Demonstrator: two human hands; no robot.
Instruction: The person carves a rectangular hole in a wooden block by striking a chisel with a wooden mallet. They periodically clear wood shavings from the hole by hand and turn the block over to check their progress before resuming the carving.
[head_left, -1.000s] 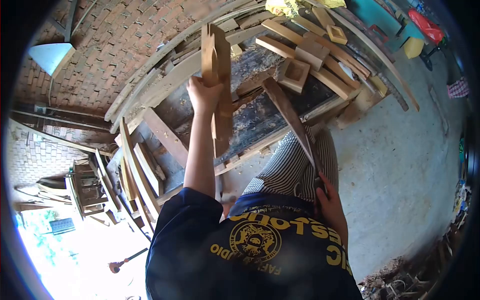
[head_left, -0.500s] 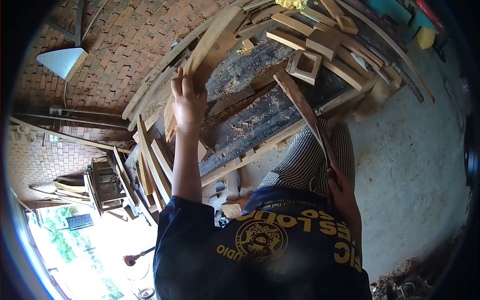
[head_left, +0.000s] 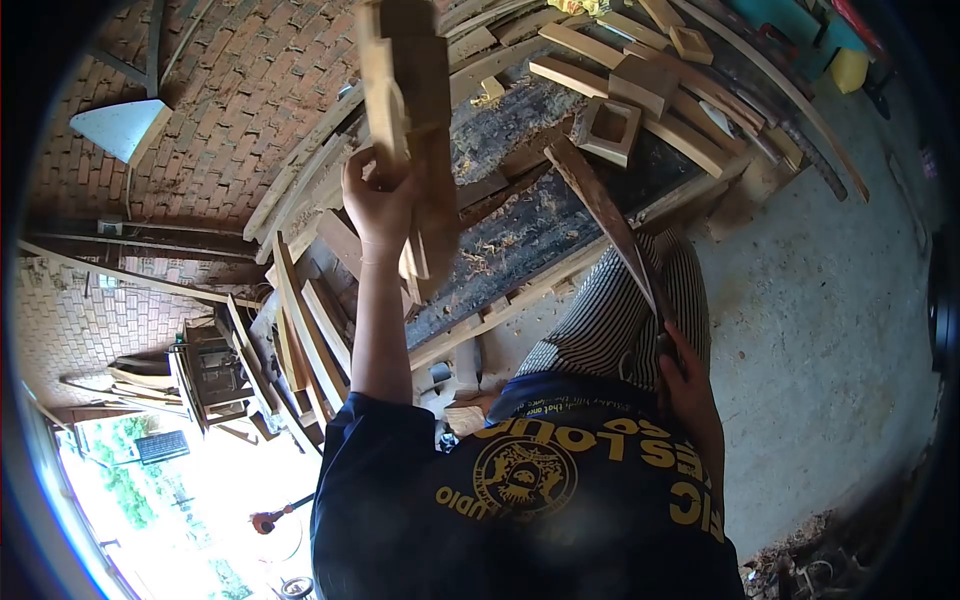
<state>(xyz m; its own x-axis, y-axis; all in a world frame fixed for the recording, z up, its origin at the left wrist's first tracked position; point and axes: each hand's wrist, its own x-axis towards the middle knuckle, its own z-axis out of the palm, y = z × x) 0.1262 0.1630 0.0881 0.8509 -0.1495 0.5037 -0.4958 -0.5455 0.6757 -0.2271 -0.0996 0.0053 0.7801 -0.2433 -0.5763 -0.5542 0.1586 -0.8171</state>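
Note:
My left hand (head_left: 378,208) is raised over the dark workbench (head_left: 530,225), its fingers closed round a piece of wood (head_left: 432,120). The piece is pale, long and stepped along its edge, held nearly upright and slightly blurred. Low by my striped trousers, my right hand (head_left: 688,382) grips the handle of a machete (head_left: 610,215). Its long brown, worn blade points up and left, the tip lying over the bench. The edge of the blade catches light. Part of the handle is hidden in my fingers.
Wood shavings lie across the bench top. A square wooden frame (head_left: 608,130) and several planks (head_left: 690,148) rest at its right end. More boards (head_left: 300,315) lean at the left. A brick wall (head_left: 250,100) stands behind, with concrete floor (head_left: 800,330) on the right.
My left hand has turned the piece of wood from a slant to nearly upright, showing its stepped side. My right hand and the machete have hardly moved.

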